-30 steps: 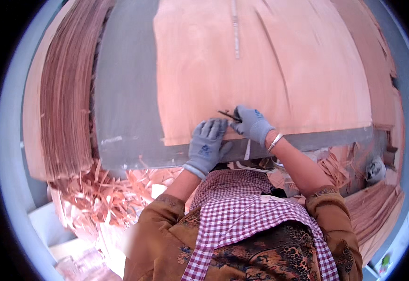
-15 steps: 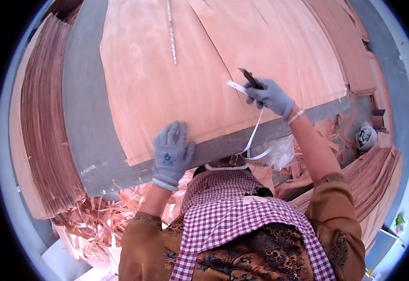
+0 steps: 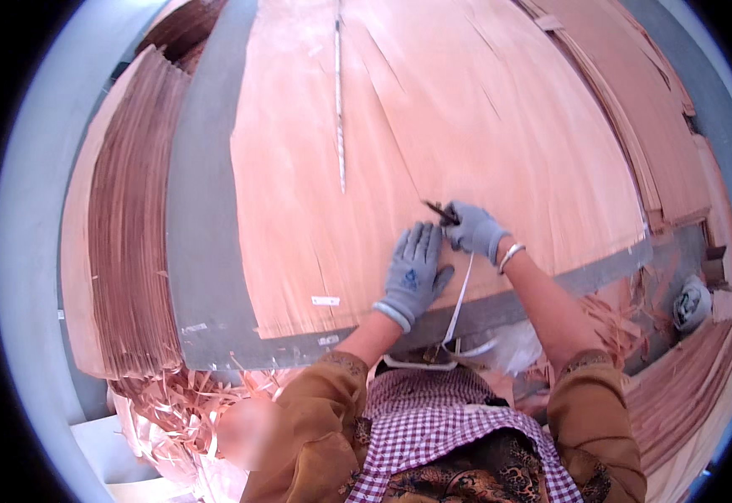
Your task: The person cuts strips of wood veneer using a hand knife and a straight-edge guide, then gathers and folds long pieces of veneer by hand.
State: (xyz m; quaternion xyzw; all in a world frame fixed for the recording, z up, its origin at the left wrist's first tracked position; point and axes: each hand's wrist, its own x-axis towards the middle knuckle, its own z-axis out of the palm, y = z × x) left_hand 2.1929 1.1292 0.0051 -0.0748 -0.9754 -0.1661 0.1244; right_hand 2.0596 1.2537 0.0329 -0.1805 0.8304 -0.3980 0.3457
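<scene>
My left hand [image 3: 412, 277], in a grey glove, lies flat on the pale pinkish wood veneer sheet [image 3: 299, 210], fingers stretched out. Just right of it, my gloved right hand [image 3: 475, 228] is closed around a dark knife [image 3: 442, 213]. The tip points up and left, near the lower end of a long split in the veneer. A thin white tape [image 3: 464, 293] runs from below my right hand down to my waist; its upper end is hidden. Left of my left hand, a short white tape piece [image 3: 325, 300] sits on the veneer.
A patterned strip [image 3: 340, 151] lies lengthwise on the veneer. The grey board [image 3: 202, 251] shows beneath it. Veneer stacks stand left [image 3: 131, 226] and right [image 3: 634, 126]. Loose wood shavings [image 3: 181, 411] fill the lower left. A rolled grey cloth [image 3: 691, 303] lies at right.
My left hand has moved right, beside my right hand, uncovering the short tape piece. My right hand has lowered the knife towards the split. The whole view has shifted.
</scene>
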